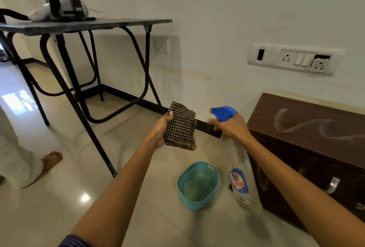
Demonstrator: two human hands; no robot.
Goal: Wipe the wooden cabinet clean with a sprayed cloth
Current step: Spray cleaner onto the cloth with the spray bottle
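Spray bottle (240,177) neck hidden in right hand (231,127), cabinet (306,124) cropped rightward

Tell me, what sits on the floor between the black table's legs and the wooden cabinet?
A teal plastic tub sits there on the tiled floor, nearer the cabinet than the table. The head view shows it.

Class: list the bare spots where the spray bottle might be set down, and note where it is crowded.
The table is bare at its right end, crowded at its left by a device. Floor between its leg and the basin is free. Cabinet top, between wall and front edge, is bare but streaked.
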